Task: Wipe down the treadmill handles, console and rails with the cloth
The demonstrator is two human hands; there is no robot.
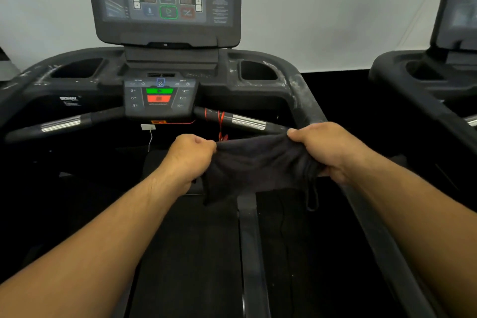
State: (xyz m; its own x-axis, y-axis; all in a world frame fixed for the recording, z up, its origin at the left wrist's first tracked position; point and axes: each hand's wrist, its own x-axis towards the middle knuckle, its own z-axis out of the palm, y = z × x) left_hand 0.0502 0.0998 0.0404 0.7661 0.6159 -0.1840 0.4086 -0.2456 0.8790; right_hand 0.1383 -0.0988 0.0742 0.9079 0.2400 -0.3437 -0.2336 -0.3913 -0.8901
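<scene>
Both hands grasp the dark cloth (260, 162), left hand (192, 155) and right hand (326, 148) stretching it just below the right handlebar (242, 121). Its dangling loop could snag the red safety cord (221, 124).

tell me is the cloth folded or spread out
Spread: the cloth is stretched between the left hand and right hand, each gripping an end.

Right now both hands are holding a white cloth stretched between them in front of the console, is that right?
Not quite: the cloth is dark, nearly black, not white. The head view shows the left hand and right hand each gripping an end, stretched between them in front of the console.
</scene>
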